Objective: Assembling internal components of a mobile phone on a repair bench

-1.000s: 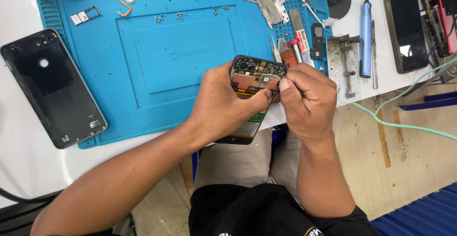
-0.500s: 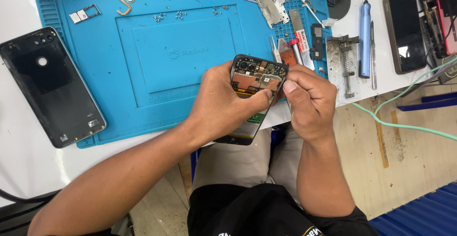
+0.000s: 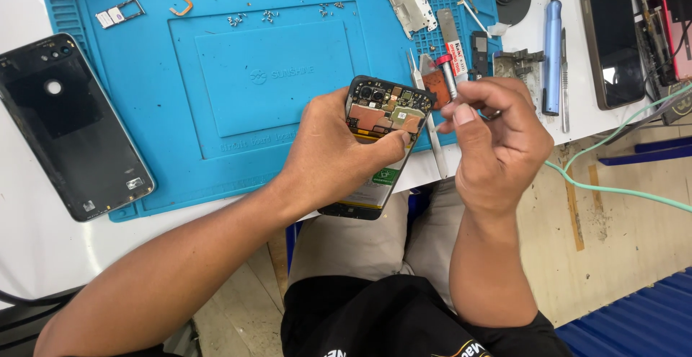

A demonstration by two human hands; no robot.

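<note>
Two hands over the bench edge, both busy. Left hand [image 3: 328, 152] is wrapped around an opened phone [image 3: 382, 130], back cover off, circuit board and cameras facing up, thumb lying across its middle. That phone is held in the air just above the near edge of the blue mat [image 3: 216, 148], its top end over the mat, its bottom end out past the table [image 3: 43, 249] and over the person's lap.

Right hand [image 3: 497, 141] sits just beside the phone's top right corner, fingers curled in, thumb and forefinger pinched together on something too small to make out. Steel tweezers [image 3: 430, 123] lie on the mat's edge between the two hands.

Over on the left, a black back cover [image 3: 68, 123] lies flat, half on the mat, half on the table. Loose screws [image 3: 268, 16] are scattered near the mat's top. Far right, a blue screwdriver [image 3: 552, 43] lies beside a dark phone [image 3: 613, 43], well apart from the hands.
</note>
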